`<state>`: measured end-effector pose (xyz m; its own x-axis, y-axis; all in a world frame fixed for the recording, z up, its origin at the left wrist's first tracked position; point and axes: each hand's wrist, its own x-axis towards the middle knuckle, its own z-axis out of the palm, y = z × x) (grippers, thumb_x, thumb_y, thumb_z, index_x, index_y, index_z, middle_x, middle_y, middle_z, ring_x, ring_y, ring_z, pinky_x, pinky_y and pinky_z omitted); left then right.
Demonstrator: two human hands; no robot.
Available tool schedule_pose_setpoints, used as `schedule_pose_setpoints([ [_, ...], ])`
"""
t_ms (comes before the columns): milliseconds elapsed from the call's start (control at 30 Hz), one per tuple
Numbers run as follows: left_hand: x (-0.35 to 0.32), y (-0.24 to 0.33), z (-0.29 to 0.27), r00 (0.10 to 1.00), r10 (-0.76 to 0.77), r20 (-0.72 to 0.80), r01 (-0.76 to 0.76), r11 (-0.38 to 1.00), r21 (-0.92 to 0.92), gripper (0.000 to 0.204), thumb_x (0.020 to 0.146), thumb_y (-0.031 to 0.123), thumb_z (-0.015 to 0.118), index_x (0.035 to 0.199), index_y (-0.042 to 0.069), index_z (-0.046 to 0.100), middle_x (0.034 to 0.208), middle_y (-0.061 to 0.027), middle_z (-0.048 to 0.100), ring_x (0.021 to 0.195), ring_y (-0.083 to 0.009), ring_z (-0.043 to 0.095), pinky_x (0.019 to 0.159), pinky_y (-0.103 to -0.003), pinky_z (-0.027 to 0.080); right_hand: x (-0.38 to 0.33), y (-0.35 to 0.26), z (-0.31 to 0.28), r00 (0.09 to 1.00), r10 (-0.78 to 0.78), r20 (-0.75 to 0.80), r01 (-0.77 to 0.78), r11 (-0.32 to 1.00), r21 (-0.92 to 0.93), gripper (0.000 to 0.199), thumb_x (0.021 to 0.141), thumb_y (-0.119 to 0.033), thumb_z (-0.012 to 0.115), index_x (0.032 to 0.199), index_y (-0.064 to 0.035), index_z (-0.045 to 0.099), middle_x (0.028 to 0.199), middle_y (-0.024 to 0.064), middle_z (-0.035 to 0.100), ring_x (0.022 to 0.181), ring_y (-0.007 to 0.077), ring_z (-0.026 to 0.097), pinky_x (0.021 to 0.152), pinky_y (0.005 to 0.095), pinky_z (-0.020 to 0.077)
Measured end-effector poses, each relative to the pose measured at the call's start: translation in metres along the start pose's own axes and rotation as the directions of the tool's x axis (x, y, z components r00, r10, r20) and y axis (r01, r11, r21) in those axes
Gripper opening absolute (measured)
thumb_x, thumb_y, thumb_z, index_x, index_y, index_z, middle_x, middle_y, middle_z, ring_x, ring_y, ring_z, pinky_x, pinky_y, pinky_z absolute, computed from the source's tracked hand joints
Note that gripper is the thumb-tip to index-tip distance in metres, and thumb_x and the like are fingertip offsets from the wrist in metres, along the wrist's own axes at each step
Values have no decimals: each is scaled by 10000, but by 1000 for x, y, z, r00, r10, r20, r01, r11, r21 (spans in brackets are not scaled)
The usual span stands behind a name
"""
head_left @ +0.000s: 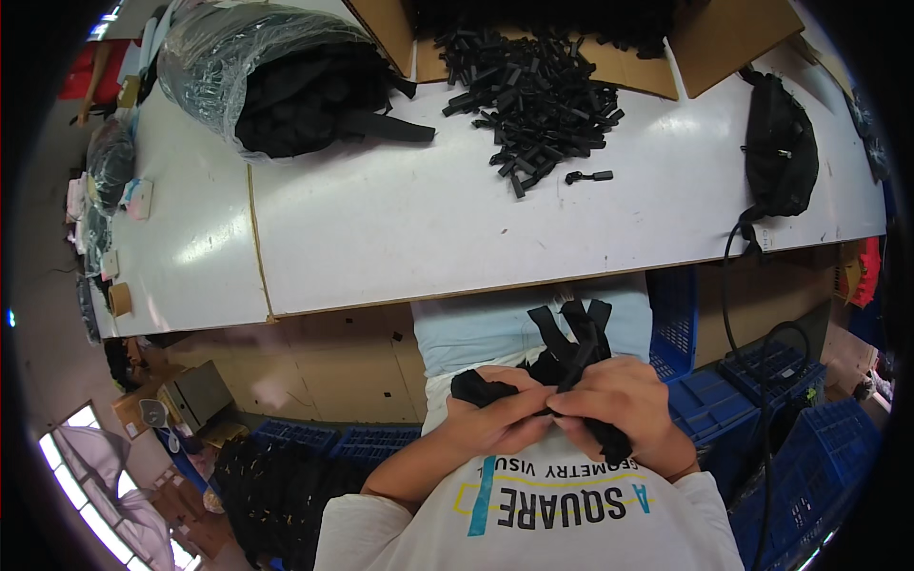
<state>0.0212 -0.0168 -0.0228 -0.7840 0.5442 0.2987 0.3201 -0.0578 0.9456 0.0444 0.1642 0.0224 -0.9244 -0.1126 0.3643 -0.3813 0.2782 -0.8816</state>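
Close to my chest, both hands work on a bundle of black fabric straps [577, 344]. My left hand [495, 417] is closed, with thumb and fingers pinching a strap whose folded end sticks out on its left. My right hand [621, 400] is closed around the straps too, and a dark end hangs below it. The fingertips of both hands meet at one spot on the strap; whatever small part sits there is hidden. Several loose strap ends fan out above the hands, over a light blue cloth [457, 335] on my lap.
On the white table [381, 233] lie a heap of small black plastic pieces [538, 114], an open cardboard box [738, 43], a clear plastic bag [205, 71] of black straps and a black pouch [781, 143]. Blue crates [809, 476] stand below right.
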Motion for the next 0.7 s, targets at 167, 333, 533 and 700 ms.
schedule_pose_setpoints([
  [167, 7, -1, -1, 999, 48, 7, -48, 999, -16, 343, 656, 30, 720, 984, 82, 631, 825, -64, 619, 610, -172, 586, 553, -253, 459, -4, -1, 2, 1000, -17, 6, 17, 1000, 8, 258, 672, 29, 712, 904, -31, 617, 648, 47, 596, 491, 188, 572, 459, 273, 442],
  [333, 9, 0, -1, 997, 72, 8, -72, 997, -38, 327, 641, 22, 716, 953, 67, 629, 820, -59, 613, 594, -186, 585, 528, -275, 463, -5, 0, 5, 997, -82, -16, 81, 996, -28, 269, 673, 43, 713, 914, -1, 602, 644, 62, 588, 478, 189, 563, 443, 277, 434],
  [533, 6, -2, -1, 997, 73, 34, -73, 997, 5, 309, 630, 36, 725, 922, 65, 628, 795, -50, 601, 581, -194, 583, 510, -283, 459, -5, 1, 1, 993, -120, 20, 121, 992, -41, 294, 672, 40, 722, 936, 13, 594, 644, 69, 586, 475, 187, 558, 436, 275, 430],
  [700, 9, 0, -2, 997, 72, 24, -73, 997, 20, 315, 624, 51, 738, 919, 78, 630, 796, -45, 599, 584, -195, 581, 509, -284, 456, -7, 3, 2, 991, -132, 22, 132, 991, -26, 300, 670, 36, 726, 939, 16, 593, 649, 70, 589, 477, 183, 557, 437, 271, 430],
])
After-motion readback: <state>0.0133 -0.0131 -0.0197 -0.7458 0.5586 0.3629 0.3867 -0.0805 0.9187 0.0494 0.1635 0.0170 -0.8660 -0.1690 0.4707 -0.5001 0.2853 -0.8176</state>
